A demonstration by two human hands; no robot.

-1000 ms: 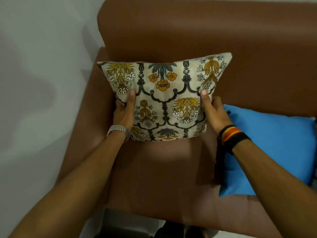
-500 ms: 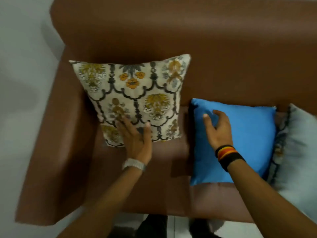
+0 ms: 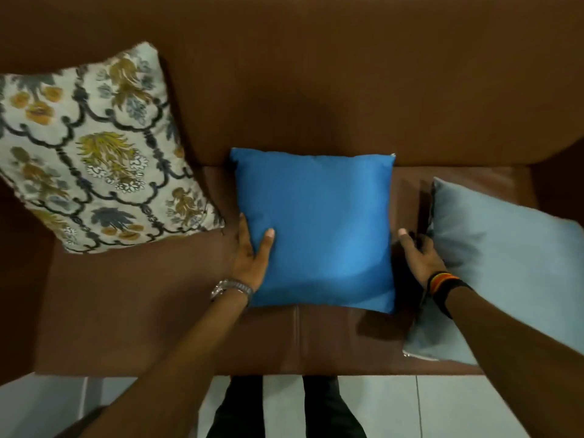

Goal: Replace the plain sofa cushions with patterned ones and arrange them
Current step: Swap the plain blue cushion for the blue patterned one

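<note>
A patterned cushion (image 3: 94,153) with yellow flowers and dark scrollwork leans against the backrest at the sofa's left end. In the middle of the seat lies a plain blue cushion (image 3: 316,226). My left hand (image 3: 252,257) grips its left edge, thumb on top. My right hand (image 3: 417,257) is at its right edge, fingers tucked between it and a pale grey-blue cushion (image 3: 505,263) on the right. Whether the right hand's fingers grip the blue cushion is hidden.
The brown leather sofa (image 3: 158,311) fills the view, its backrest (image 3: 347,74) across the top. Pale floor tiles (image 3: 442,406) and my dark trouser legs (image 3: 284,409) show below the seat's front edge.
Both hands left the patterned cushion, which now rests at the left end. The view shifted right, and my hands moved onto the two sides of the blue cushion.
</note>
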